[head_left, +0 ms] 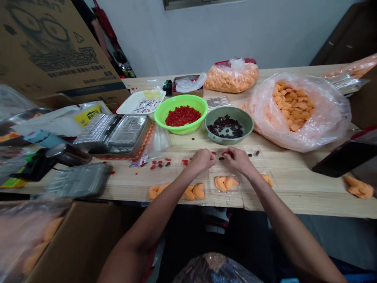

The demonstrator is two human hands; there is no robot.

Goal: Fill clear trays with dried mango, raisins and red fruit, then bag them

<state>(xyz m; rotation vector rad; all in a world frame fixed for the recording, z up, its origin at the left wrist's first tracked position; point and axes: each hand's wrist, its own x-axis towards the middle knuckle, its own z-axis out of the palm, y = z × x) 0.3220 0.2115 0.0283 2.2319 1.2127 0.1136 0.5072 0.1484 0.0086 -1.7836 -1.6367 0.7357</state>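
Several clear plastic trays (211, 184) lie in a row along the table's front edge. Orange curved pieces (226, 183) fill their near compartments; small red pieces (160, 162) and dark pieces (167, 164) lie in the far ones. My left hand (203, 160) is closed in a pinch over the far side of the middle trays. Just to its right, my right hand (236, 158) also pinches, with red and dark bits by its fingertips. What either hand holds is too small to make out. Beyond them stand a green bowl (159, 118) of red pieces and a grey-green bowl (249, 122) of dark pieces.
An open plastic bag (326, 114) of orange pieces stands at right, near a dark phone-like slab (344, 157). Stacked clear trays (126, 131) sit in a box at left. A large carton (59, 51) rises behind; another open carton (85, 236) is at lower left.
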